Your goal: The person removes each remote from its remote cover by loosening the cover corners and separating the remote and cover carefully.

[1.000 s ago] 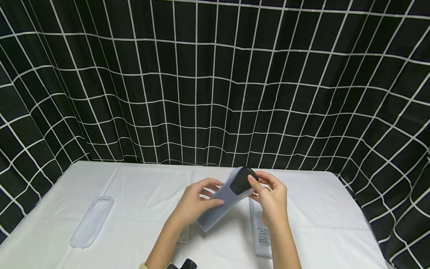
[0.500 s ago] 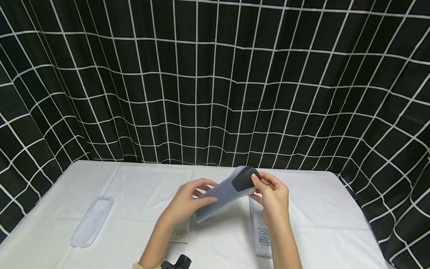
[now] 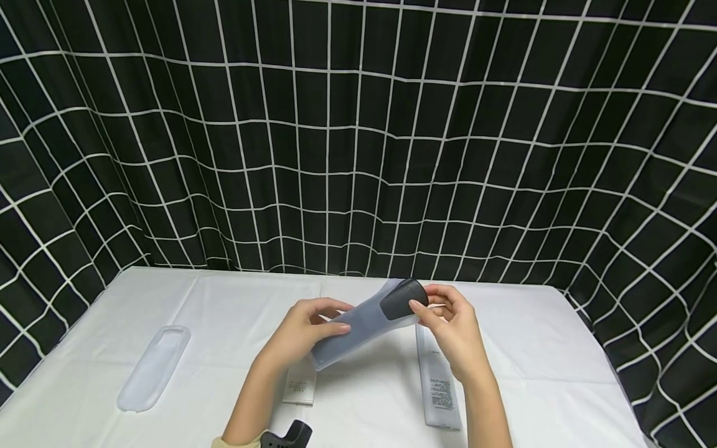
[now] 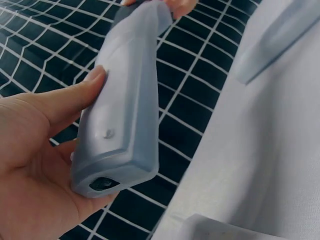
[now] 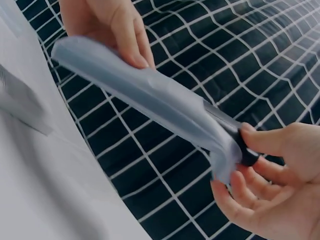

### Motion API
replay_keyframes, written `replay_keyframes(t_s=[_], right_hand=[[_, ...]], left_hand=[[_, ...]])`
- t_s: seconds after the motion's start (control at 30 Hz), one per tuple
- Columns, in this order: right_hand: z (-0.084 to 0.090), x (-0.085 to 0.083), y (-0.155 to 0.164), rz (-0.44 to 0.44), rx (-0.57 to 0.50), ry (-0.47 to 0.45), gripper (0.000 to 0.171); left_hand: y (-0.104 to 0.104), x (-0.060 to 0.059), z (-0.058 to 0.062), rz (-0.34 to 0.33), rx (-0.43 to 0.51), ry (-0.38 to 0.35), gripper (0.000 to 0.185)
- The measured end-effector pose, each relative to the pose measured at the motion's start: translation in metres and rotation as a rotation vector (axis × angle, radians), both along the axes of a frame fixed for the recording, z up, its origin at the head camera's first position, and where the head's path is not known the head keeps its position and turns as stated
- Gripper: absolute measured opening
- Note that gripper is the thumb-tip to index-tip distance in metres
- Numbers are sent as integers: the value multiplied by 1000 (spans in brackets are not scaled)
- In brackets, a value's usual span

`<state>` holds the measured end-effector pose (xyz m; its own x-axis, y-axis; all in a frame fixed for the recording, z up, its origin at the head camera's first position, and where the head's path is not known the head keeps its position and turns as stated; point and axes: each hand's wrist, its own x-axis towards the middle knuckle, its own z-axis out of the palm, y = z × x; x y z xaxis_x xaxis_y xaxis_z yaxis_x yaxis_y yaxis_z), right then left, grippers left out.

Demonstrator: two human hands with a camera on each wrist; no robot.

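Both hands hold a black remote control (image 3: 404,300), tilted above the table, its far end bare. A translucent silicone cover (image 3: 358,326) wraps most of its length. Near the cover's lower end, my left hand (image 3: 308,326) grips it between thumb and fingers. My right hand (image 3: 450,326) pinches the bare black end, thumb on top. In the right wrist view, its fingertips also touch the loose, folded lip of the cover (image 5: 225,160). A small opening in the cover's end (image 4: 104,184) shows black inside in the left wrist view. The remote's button side is not visible.
Another translucent silicone cover (image 3: 154,370) lies at the left of the white table (image 3: 224,330). A small white printed packet (image 3: 300,382) sits beneath the left forearm's side. Near the right forearm lies a long clear package with a printed label (image 3: 439,392). A black gridded curtain (image 3: 358,155) surrounds the table.
My left hand has shifted left, bringing the cover's lower end left and up, so the remote control lies flatter. More of the white packet shows. The right hand keeps its hold on the black end.
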<state>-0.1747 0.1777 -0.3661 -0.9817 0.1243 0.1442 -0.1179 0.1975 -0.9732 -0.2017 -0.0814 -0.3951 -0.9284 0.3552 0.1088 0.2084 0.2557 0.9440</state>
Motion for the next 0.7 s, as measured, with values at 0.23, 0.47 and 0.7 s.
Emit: replay_keyframes(t_s=[0.23,0.47,0.7], right_hand=[[-4,1,11,144,172,30,56],[-4,2,19,257,201,28,63],[-5,2,17,281,162,-5,58]], left_hand=[[-4,0,1,-55,-8,-25,31],[-9,1,5,-95,-35,-11,31],[-12,3,6,-89,-49,-1,31]])
